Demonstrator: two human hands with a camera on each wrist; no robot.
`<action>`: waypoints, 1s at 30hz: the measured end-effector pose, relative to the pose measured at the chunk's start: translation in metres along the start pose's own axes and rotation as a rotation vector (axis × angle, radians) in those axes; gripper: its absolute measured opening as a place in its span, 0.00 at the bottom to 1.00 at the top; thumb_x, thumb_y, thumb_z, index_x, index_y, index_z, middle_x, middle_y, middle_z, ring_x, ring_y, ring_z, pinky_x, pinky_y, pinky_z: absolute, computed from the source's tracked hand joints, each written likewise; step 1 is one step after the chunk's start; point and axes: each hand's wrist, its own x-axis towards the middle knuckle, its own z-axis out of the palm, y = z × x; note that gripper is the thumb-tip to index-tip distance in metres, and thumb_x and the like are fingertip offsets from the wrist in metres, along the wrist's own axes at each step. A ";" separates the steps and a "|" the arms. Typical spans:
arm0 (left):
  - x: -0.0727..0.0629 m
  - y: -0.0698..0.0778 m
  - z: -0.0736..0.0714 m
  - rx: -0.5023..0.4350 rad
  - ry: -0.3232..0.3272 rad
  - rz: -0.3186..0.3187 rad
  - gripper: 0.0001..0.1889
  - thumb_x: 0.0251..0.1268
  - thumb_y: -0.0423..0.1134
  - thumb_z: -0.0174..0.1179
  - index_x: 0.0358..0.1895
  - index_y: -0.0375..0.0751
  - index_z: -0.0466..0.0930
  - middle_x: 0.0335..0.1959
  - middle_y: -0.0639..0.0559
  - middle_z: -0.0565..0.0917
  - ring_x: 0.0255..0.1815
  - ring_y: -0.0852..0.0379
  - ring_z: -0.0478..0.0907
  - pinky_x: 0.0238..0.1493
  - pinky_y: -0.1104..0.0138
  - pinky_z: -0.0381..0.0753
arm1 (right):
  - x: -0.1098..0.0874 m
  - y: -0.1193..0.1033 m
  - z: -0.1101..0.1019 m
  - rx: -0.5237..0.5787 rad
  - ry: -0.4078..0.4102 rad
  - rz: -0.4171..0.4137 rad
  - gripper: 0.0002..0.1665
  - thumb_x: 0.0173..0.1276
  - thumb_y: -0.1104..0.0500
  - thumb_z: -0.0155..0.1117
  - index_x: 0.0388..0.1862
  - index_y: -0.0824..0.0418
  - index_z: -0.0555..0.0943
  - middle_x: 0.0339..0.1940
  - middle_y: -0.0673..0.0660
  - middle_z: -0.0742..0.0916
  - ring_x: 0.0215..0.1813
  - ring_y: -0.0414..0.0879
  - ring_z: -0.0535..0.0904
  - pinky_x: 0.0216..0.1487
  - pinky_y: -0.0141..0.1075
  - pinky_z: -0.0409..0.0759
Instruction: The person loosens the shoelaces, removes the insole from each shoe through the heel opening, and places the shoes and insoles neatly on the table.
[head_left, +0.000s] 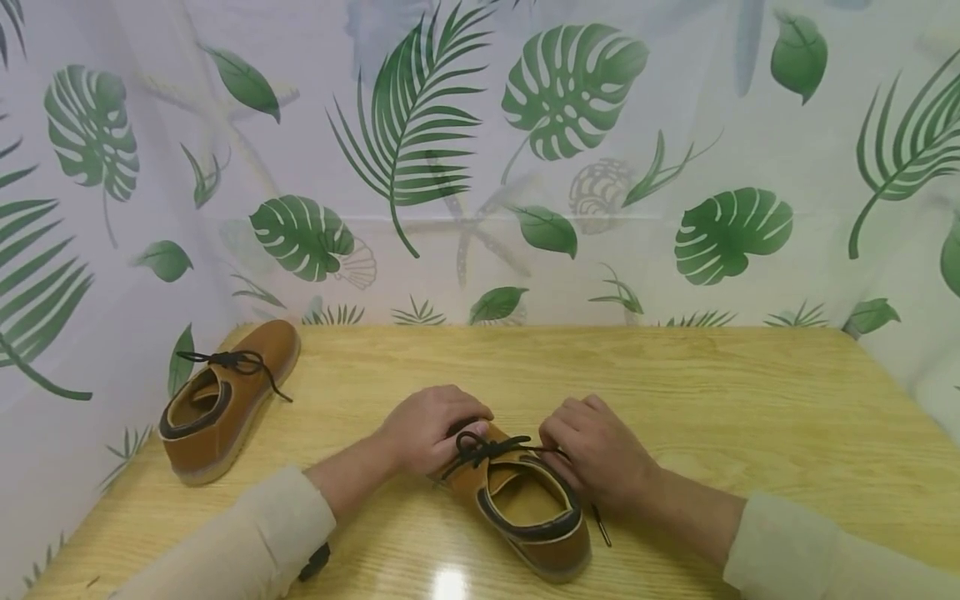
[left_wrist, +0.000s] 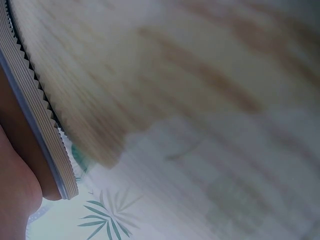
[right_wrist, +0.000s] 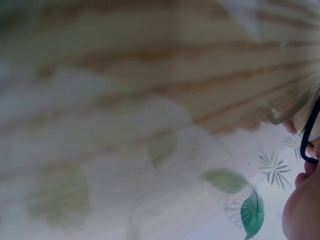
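Observation:
A brown lace-up shoe [head_left: 536, 546] rests on the table at centre, its heel toward me. My left hand [head_left: 431, 429] grips its front part, thumb near the knot; the toe is mostly hidden. On the shoe's right side, my right hand [head_left: 603, 454] pinches one end of the black shoelace [head_left: 489, 448], whose tip hangs below the fingers. A loop stands up at the knot. In the left wrist view, the ribbed sole [left_wrist: 37, 95] shows beside part of the left hand [left_wrist: 17, 185]. The right wrist view catches a dark lace loop [right_wrist: 306, 137] at the fingers.
A second brown shoe [head_left: 247, 417] with its black lace tied in a bow stands at the table's left side. The wooden table [head_left: 720, 392] meets a leaf-printed cloth [head_left: 465, 275] at the back and sides. A small black object [head_left: 315, 562] shows by the left sleeve.

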 end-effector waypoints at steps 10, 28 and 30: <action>-0.001 0.000 0.001 0.005 -0.004 -0.009 0.19 0.76 0.49 0.48 0.53 0.45 0.86 0.49 0.54 0.88 0.52 0.56 0.83 0.56 0.62 0.80 | -0.002 -0.002 0.002 -0.016 -0.026 0.009 0.16 0.55 0.55 0.75 0.26 0.51 0.73 0.25 0.43 0.77 0.31 0.37 0.69 0.37 0.34 0.68; 0.000 -0.001 0.001 0.008 -0.019 -0.013 0.19 0.77 0.48 0.47 0.53 0.45 0.86 0.49 0.54 0.88 0.53 0.55 0.83 0.58 0.61 0.80 | -0.003 -0.002 0.003 -0.075 -0.145 0.036 0.15 0.58 0.61 0.72 0.23 0.51 0.72 0.26 0.44 0.76 0.31 0.39 0.68 0.35 0.33 0.66; 0.000 0.000 0.000 0.007 -0.018 -0.016 0.19 0.77 0.48 0.47 0.53 0.45 0.86 0.49 0.54 0.88 0.53 0.55 0.83 0.58 0.60 0.79 | -0.003 -0.002 0.003 -0.096 -0.184 0.045 0.14 0.60 0.60 0.69 0.23 0.51 0.72 0.27 0.45 0.76 0.31 0.40 0.67 0.35 0.34 0.66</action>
